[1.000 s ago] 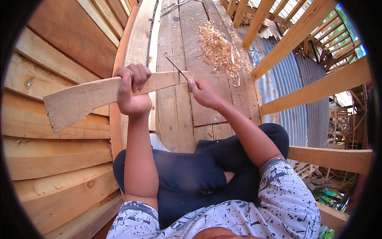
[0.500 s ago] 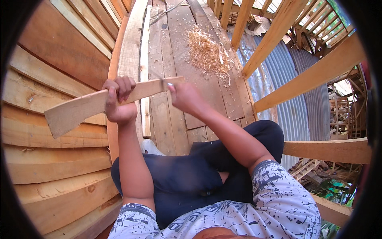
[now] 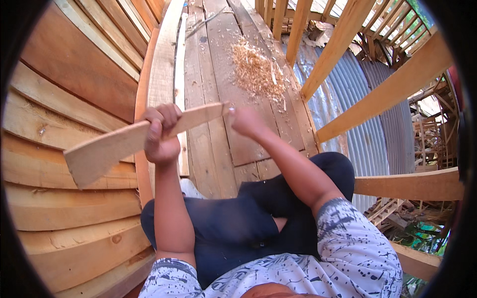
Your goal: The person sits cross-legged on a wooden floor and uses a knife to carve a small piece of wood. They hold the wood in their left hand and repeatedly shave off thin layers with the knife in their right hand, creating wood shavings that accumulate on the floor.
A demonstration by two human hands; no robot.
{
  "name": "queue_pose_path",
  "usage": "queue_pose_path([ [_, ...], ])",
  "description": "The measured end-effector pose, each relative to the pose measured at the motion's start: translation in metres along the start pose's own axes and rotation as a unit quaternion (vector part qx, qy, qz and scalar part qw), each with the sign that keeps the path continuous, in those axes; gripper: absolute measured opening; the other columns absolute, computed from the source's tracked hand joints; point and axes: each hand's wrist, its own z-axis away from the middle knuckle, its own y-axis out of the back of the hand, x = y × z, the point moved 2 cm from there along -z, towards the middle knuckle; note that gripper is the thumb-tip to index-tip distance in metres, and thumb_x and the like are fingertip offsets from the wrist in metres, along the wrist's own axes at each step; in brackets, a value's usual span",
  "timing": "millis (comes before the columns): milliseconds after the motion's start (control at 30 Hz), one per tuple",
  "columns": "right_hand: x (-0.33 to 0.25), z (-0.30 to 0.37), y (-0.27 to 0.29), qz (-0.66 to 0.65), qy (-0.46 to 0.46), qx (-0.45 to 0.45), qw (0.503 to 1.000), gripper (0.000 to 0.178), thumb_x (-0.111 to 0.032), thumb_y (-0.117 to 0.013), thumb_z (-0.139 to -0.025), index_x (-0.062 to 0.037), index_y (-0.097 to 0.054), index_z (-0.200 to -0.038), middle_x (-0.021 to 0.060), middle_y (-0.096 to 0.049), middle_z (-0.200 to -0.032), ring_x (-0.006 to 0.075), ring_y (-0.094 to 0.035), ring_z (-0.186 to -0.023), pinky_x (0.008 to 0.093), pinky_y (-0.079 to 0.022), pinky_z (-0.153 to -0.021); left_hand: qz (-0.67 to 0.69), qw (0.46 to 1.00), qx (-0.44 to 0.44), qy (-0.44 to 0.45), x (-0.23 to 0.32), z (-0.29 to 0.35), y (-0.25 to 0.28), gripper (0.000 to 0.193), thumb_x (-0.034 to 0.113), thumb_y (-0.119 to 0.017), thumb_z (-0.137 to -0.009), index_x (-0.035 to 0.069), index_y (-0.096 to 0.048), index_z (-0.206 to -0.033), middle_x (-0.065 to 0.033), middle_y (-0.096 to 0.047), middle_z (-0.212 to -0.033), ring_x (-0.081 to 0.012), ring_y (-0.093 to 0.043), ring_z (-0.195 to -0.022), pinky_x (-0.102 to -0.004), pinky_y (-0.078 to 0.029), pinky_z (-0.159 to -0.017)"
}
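Note:
My left hand (image 3: 160,131) is closed around the middle of a flat, curved wooden piece (image 3: 114,146), holding it up slanted, with the wide end low on the left. My right hand (image 3: 246,121) is blurred at the piece's narrow right end, fingers closed. The thin dark tool in it is almost entirely hidden. Both hands are above the plank floor (image 3: 218,54), and my bent legs in dark trousers are below them.
A heap of wood shavings (image 3: 256,72) lies on the floor ahead. Curved stacked wooden planks (image 3: 59,74) rise close on the left. Slanted timber beams (image 3: 387,94) run along the right, with corrugated metal sheet (image 3: 348,84) below them.
My right hand has slid in along the piece's right end and is now blurred. The thin tool that stuck up above the piece is no longer clearly visible. The left-hand grip is unchanged.

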Motion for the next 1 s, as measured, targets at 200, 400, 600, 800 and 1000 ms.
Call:
queue_pose_path([
  [200, 0.011, -0.006, 0.001, -0.024, -0.043, -0.032, 0.998, 0.042, -0.03, -0.041, -0.102, 0.0019, -0.068, -0.104, 0.0286, -0.067, -0.099, 0.0443, -0.064, -0.097, 0.052, -0.05, -0.085, 0.018, 1.0, -0.009, 0.004, -0.005, 0.003, -0.011, 0.032, 0.026, -0.055, -0.09, 0.013, -0.033, -0.071, 0.0021, -0.027, -0.06, -0.0119, -0.025, -0.057, -0.032, -0.025, -0.059],
  [400, -0.025, 0.007, 0.007, -0.096, 0.063, 0.009, 0.993, 0.046, -0.034, -0.042, -0.103, 0.0028, -0.067, -0.092, 0.0291, -0.067, -0.089, 0.0474, -0.063, -0.086, 0.0539, -0.048, -0.077, 0.022, 0.999, -0.032, 0.014, 0.0, 0.004, -0.003, 0.031, 0.025, -0.056, -0.088, 0.013, -0.034, -0.071, 0.0019, -0.027, -0.059, -0.0123, -0.025, -0.057, -0.0321, -0.026, -0.06],
  [600, -0.026, -0.003, 0.012, -0.037, 0.029, -0.02, 0.999, 0.04, -0.03, -0.045, -0.102, 0.0033, -0.067, -0.103, 0.0303, -0.067, -0.098, 0.0456, -0.064, -0.095, 0.0533, -0.049, -0.085, 0.01, 0.999, -0.03, 0.01, 0.002, 0.004, -0.003, 0.032, 0.026, -0.057, -0.087, 0.013, -0.035, -0.069, 0.0018, -0.027, -0.059, -0.0134, -0.025, -0.057, -0.033, -0.025, -0.061],
  [800, 0.016, -0.012, 0.01, -0.047, 0.032, -0.01, 0.998, 0.042, -0.03, -0.043, -0.103, 0.0033, -0.067, -0.098, 0.0295, -0.067, -0.091, 0.046, -0.065, -0.089, 0.0535, -0.05, -0.083, 0.049, 0.998, -0.029, 0.021, -0.006, -0.002, -0.001, 0.03, 0.025, -0.056, -0.087, 0.013, -0.035, -0.069, 0.0017, -0.027, -0.059, -0.0136, -0.025, -0.057, -0.033, -0.025, -0.061],
  [1000, 0.01, -0.005, 0.014, -0.099, 0.034, -0.001, 0.994, 0.042, -0.03, -0.042, -0.103, 0.0041, -0.065, -0.095, 0.0293, -0.065, -0.083, 0.0466, -0.064, -0.084, 0.0522, -0.049, -0.078, 0.043, 0.997, -0.056, 0.02, -0.004, 0.001, -0.006, 0.03, 0.024, -0.056, -0.086, 0.013, -0.035, -0.067, 0.0022, -0.027, -0.058, -0.0129, -0.024, -0.056, -0.0323, -0.024, -0.059],
])
